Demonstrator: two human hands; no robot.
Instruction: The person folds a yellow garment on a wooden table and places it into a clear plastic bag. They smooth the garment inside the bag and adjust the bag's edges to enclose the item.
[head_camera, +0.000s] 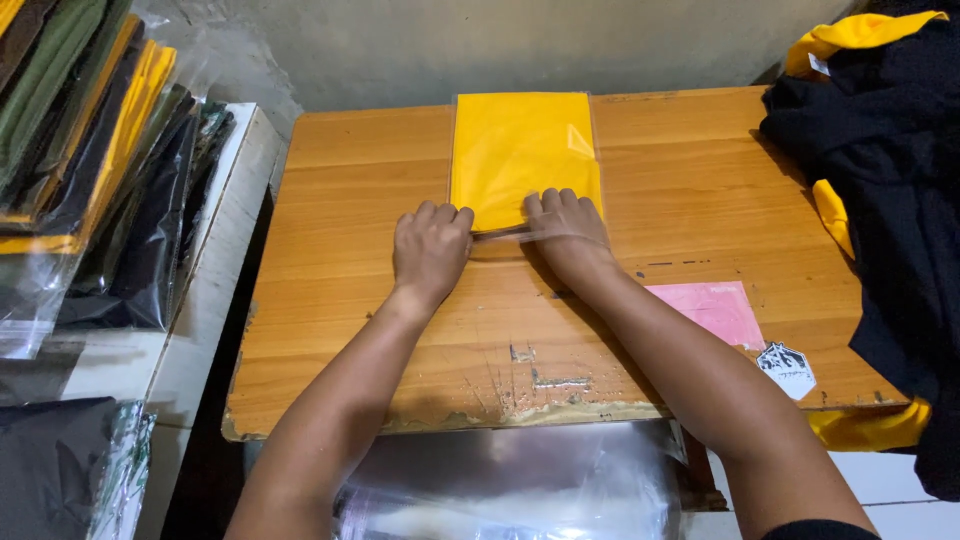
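A folded yellow garment (520, 155) lies in a clear plastic bag on the wooden table (350, 330), near the far edge. My left hand (431, 250) and my right hand (567, 228) rest knuckles-up on the bag's near end. Both press the clear flap (500, 234) of the bag between them, fingers curled down onto it.
Bagged folded garments (100, 170) in green, black and yellow are stacked on a white shelf at the left. A heap of black and yellow clothing (890, 180) covers the table's right side. A pink sticker (712, 308) lies near my right forearm. Clear plastic bags (510, 485) sit below the table's near edge.
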